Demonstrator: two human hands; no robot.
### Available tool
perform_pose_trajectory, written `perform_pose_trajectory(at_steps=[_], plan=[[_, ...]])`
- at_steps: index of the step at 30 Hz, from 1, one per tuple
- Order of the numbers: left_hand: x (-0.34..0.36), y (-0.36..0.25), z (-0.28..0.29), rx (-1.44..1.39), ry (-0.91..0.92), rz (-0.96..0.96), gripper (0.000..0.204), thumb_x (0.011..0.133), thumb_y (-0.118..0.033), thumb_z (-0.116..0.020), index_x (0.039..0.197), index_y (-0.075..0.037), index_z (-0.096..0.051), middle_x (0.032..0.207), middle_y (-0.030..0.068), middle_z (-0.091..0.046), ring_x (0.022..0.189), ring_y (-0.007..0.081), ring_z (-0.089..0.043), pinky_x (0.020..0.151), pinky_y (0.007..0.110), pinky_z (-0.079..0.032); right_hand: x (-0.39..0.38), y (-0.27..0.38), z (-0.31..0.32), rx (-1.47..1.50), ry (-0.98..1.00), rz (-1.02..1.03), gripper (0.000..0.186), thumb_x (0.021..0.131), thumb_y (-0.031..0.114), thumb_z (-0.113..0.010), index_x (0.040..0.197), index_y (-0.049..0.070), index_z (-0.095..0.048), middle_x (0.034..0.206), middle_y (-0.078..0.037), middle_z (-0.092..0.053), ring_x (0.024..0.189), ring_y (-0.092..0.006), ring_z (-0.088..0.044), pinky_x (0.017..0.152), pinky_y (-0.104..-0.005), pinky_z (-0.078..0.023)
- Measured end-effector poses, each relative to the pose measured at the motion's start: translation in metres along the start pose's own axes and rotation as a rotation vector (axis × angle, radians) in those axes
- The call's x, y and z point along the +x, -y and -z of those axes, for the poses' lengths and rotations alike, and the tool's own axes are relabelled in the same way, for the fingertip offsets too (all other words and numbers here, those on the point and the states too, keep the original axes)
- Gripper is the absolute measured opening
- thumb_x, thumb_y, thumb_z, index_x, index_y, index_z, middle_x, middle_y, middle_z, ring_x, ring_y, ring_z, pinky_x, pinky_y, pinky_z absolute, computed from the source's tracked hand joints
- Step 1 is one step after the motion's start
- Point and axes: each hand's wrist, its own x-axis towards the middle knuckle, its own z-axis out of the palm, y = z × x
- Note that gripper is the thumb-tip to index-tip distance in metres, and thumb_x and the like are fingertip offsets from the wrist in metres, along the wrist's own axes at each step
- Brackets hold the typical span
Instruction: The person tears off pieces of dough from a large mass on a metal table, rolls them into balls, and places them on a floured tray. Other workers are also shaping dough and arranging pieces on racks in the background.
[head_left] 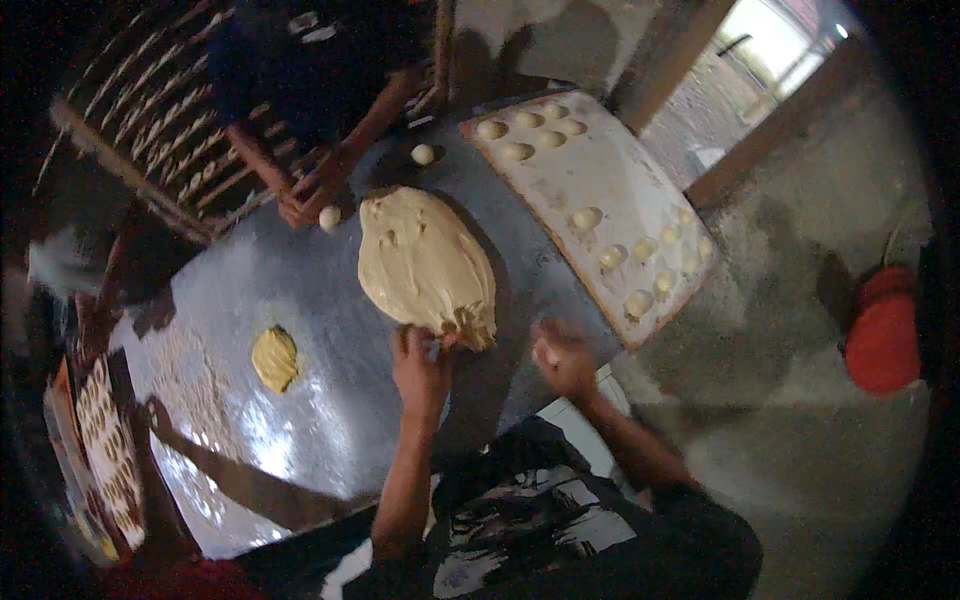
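A large pale slab of dough (pixel 425 255) lies on the dark metal worktable (pixel 330 430), its near right end torn and ragged. My left hand (pixel 422 370) is at the slab's near edge, its fingers closed on the dough there. To the right, apart from the slab, my right hand (pixel 563 358) is raised over the table's edge and blurred. Its fingers look curled in, with a small pale bit showing between them that I cannot make out. A smaller yellow lump of dough (pixel 275 359) sits to the left of the slab.
Across the table a co-worker's hands (pixel 300 200) are beside a dough ball (pixel 330 217); another ball (pixel 423 154) lies near the far edge. A floured board (pixel 560 190) at right carries several dough balls. Scattered flour (pixel 195 385), a filled tray (pixel 110 450) and a slatted rack (pixel 150 130) are at left.
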Motion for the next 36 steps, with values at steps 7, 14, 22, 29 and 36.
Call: perform_pose_trajectory(at_steps=[7,14,22,29,36], plan=[[-0.039,0.007,0.009,-0.073,-0.015,0.076,0.024,0.091,-0.011,-0.076,0.097,-0.003,-0.054,0.094,0.0117,-0.053,0.078,0.0249,-0.054,0.068,0.036,-0.048,0.034,0.036,-0.023,-0.584,-0.014,0.162,0.058,0.091,0.018,-0.068,0.147,0.018,-0.053,0.137,-0.024,-0.058,0.128,-0.0459,-0.052,0.110,-0.0571,-0.040],[-0.056,-0.012,0.015,-0.238,-0.024,0.270,0.019,0.094,-0.006,-0.070,0.101,-0.001,-0.053,0.090,0.0112,-0.053,0.075,0.0203,-0.053,0.067,0.032,-0.046,0.064,0.030,-0.035,-0.457,-0.196,0.135,0.061,0.088,0.022,-0.073,0.146,0.020,-0.055,0.149,-0.024,-0.051,0.136,-0.0413,-0.050,0.114,-0.0533,-0.039],[-0.078,-0.017,0.016,-0.153,0.055,0.250,0.023,0.093,-0.004,-0.067,0.109,-0.002,-0.052,0.090,0.0096,-0.055,0.074,0.0187,-0.056,0.067,0.031,-0.048,0.082,0.025,-0.018,-0.461,-0.236,0.177,0.056,0.094,0.025,-0.070,0.147,0.022,-0.054,0.157,-0.019,-0.043,0.143,-0.0421,-0.043,0.119,-0.0518,-0.035],[-0.083,-0.014,0.015,-0.103,0.020,0.252,0.025,0.095,-0.002,-0.064,0.117,-0.002,-0.052,0.090,0.0086,-0.056,0.076,0.0146,-0.056,0.064,0.030,-0.047,0.091,0.026,0.015,-0.545,-0.254,0.228,0.056,0.097,0.030,-0.065,0.149,0.013,-0.052,0.153,-0.025,-0.046,0.142,-0.0439,-0.044,0.117,-0.0522,-0.037],[-0.072,0.008,0.012,-0.239,-0.075,0.511,0.032,0.096,-0.011,-0.066,0.123,-0.003,-0.051,0.095,0.0142,-0.060,0.074,0.0256,-0.061,0.065,0.039,-0.051,0.054,0.034,0.067,-0.155,-0.221,-0.252,0.049,0.091,0.035,-0.072,0.135,0.014,-0.062,0.093,-0.015,-0.075,0.089,-0.0370,-0.072,0.091,-0.0500,-0.053]])
